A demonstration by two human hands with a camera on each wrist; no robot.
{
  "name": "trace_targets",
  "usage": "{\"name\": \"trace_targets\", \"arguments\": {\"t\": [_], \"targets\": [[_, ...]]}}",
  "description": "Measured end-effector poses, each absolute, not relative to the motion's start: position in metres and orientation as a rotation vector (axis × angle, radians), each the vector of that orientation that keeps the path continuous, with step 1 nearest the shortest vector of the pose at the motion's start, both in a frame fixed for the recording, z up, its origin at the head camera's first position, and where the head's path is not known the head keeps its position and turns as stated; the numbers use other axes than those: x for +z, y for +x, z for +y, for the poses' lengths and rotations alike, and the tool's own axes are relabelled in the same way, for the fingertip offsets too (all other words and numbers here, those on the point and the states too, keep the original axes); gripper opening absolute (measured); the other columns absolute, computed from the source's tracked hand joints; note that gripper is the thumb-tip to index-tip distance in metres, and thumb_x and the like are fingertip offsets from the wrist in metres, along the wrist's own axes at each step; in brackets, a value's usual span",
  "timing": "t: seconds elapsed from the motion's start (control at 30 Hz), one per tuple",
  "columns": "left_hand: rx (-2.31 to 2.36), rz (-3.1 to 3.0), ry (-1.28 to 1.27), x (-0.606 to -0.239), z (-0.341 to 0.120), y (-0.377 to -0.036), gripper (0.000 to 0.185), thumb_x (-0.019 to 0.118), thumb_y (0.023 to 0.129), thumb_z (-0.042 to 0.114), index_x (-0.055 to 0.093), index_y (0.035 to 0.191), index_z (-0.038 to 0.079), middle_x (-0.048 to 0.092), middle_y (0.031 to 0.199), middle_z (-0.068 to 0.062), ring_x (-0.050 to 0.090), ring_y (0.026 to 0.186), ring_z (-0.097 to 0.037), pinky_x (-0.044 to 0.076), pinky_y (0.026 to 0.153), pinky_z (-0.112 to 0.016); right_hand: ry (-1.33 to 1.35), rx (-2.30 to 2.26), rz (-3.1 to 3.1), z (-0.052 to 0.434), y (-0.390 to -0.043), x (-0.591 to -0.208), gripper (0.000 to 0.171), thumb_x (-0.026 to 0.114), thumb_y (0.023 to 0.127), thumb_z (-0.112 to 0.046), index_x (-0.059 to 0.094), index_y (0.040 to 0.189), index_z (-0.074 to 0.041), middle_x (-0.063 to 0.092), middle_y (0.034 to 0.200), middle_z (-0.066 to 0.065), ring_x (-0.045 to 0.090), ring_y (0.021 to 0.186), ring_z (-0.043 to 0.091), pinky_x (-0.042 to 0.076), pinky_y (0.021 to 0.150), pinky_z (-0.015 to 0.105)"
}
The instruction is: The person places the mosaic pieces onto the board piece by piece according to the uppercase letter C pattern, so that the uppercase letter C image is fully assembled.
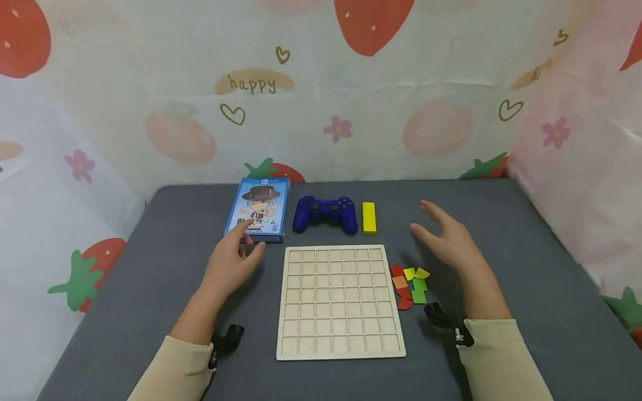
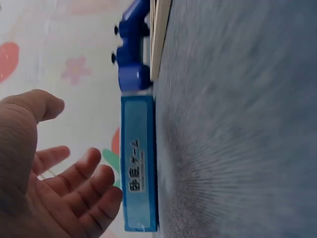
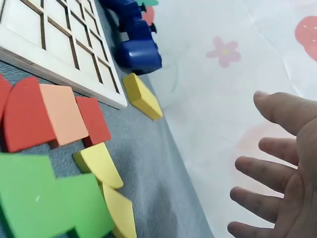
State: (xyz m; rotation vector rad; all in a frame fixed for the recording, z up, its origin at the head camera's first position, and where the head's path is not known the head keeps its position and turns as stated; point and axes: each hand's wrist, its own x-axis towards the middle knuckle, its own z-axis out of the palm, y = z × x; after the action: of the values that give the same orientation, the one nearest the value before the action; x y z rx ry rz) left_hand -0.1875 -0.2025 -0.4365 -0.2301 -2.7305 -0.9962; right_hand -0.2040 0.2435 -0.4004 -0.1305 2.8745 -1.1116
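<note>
My left hand (image 1: 229, 266) hovers in front of the blue game box (image 1: 258, 209), its index finger overlapping the box's lower edge in the head view. In the left wrist view the fingers are loosely bent near the blue box (image 2: 138, 163) and hold nothing. My right hand (image 1: 453, 239) is raised over the table's right side, fingers spread, to the right of the yellow block (image 1: 369, 218). The right wrist view shows that hand (image 3: 282, 183) holding nothing. A wooden grid board (image 1: 341, 303) lies between both arms, with small red, orange, yellow and green blocks (image 1: 419, 296) along its right edge.
A dark blue game controller (image 1: 325, 214) sits behind the board, between the box and the yellow block. The grey table (image 1: 541, 267) ends at a strawberry-printed curtain (image 1: 381, 150) at the back and sides. Wrist cameras are strapped under both sleeves.
</note>
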Motion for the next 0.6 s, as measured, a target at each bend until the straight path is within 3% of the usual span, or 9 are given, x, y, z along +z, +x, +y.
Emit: {"name": "trace_targets", "arguments": {"t": [0.13,0.3,0.43,0.6], "targets": [[-1.124,-2.756,-0.242,-0.440,-0.201,-0.178,0.061,0.069,0.100,0.025,0.046,0.153,0.006,0.059,0.099,-0.009,0.044,0.059,-0.019,0.038,0.055,-0.035,-0.135,-1.147,2.829,0.247,-0.199,-0.405,0.074,0.058,0.104,-0.046,0.030,0.163,-0.012,0.033,0.162,0.020,0.029,0.147,0.045,0.028,0.112,0.065],[-1.356,-2.733,-0.291,-0.444,-0.197,-0.165,0.058,0.068,0.101,0.022,0.046,0.152,0.008,0.057,0.095,-0.006,0.045,0.059,-0.016,0.040,0.053,-0.030,-0.201,-1.193,2.783,0.251,-0.192,-0.412,0.065,0.062,0.104,-0.037,0.040,0.157,-0.004,0.048,0.151,0.022,0.043,0.139,0.042,0.036,0.111,0.060],[-1.597,-2.698,-0.366,-0.451,-0.194,-0.157,0.059,0.067,0.101,0.020,0.042,0.154,0.007,0.060,0.091,-0.007,0.045,0.057,-0.013,0.041,0.053,-0.029,-0.243,-1.227,2.761,0.255,-0.188,-0.411,0.059,0.065,0.103,-0.032,0.048,0.151,-0.002,0.060,0.128,0.020,0.057,0.114,0.036,0.050,0.090,0.049],[-1.792,-2.660,-0.501,-0.460,-0.193,-0.157,0.063,0.067,0.102,0.014,0.038,0.156,0.006,0.061,0.085,-0.010,0.048,0.056,-0.014,0.044,0.052,-0.030,-0.278,-1.239,2.723,0.260,-0.186,-0.408,0.048,0.069,0.101,-0.022,0.057,0.141,0.001,0.056,0.093,0.010,0.051,0.080,0.024,0.041,0.065,0.034]]}}
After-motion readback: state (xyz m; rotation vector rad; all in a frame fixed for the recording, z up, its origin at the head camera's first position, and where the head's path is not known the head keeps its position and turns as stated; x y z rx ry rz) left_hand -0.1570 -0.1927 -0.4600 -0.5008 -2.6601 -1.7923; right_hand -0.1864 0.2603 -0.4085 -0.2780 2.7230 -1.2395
